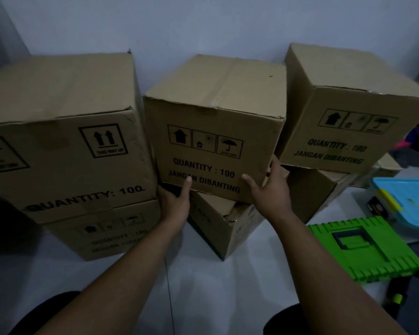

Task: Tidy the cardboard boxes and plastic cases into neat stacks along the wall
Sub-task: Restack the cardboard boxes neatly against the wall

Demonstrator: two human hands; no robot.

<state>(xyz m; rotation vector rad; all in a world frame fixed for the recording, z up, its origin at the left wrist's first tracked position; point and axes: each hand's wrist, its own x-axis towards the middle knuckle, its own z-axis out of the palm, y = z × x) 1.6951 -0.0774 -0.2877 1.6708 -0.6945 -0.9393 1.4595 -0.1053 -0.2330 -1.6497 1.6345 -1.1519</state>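
Observation:
Three stacks of brown cardboard boxes stand along the wall. The middle top box (215, 112), printed "QUANTITY : 100", rests on a lower box (228, 228) that is turned at an angle. My left hand (174, 201) grips the top box at its bottom left corner, thumb on the front face. My right hand (269, 187) holds its lower right edge. The left stack has a large box (63, 131) on a smaller one (102, 235). On the right, another top box (348, 112) sits on a lower box (317, 197). A green plastic case (368, 250) lies flat on the floor at right.
A blue plastic case (406, 201) with yellow latches sits on a clear container behind the green case. A dark tool with a yellow-green tip (394, 296) lies near the green case. White floor (203, 286) stretches in front of the stacks. My knees show at the bottom.

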